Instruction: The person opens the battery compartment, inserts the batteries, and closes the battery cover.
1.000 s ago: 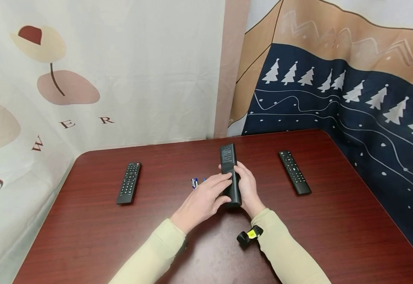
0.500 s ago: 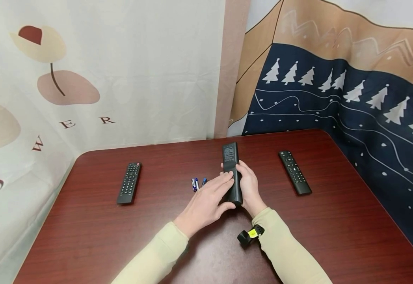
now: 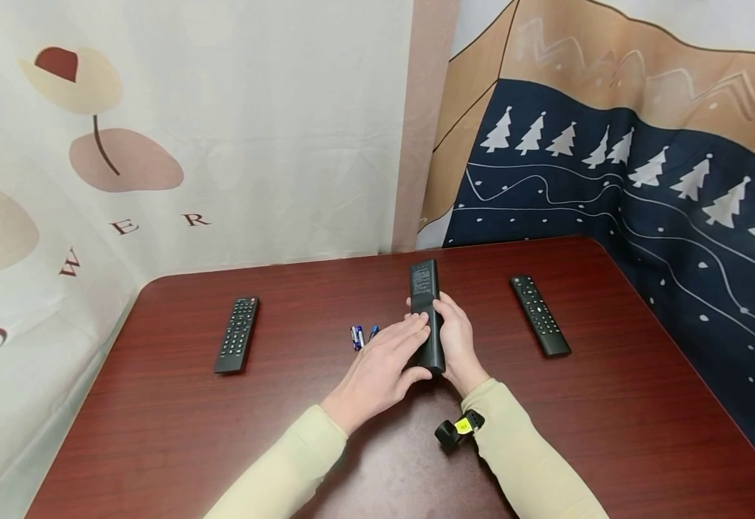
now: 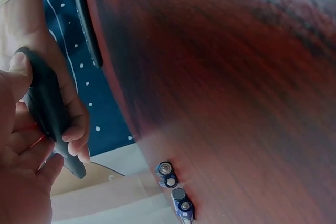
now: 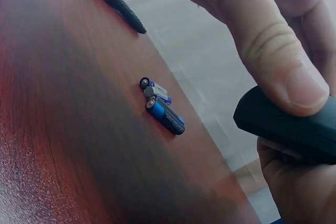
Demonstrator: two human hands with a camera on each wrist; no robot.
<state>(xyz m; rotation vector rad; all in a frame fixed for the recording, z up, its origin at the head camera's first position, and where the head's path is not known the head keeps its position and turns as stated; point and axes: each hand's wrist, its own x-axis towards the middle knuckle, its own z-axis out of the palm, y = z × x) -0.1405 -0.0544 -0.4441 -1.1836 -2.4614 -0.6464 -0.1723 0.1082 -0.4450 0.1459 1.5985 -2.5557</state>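
In the middle of the head view, a black remote control is held back side up, its printed label at the far end. My right hand grips it from the right, thumb along the edge and the other fingers mostly hidden underneath. My left hand lies over the near half, straight fingers on its back. In the right wrist view the left thumb presses the remote's near end. Several blue AA-looking batteries lie just left of the hands; the left hand partly covers them in the head view.
A second black remote lies buttons up on the left of the dark red wooden table. Another remote rests at the right. Printed curtains hang behind the table's far edge. A black wrist camera sits beside the right sleeve.
Both hands and the held remote have shifted slightly to the right. More of the batteries now shows beside the left hand. The two remotes on the table have stayed put.
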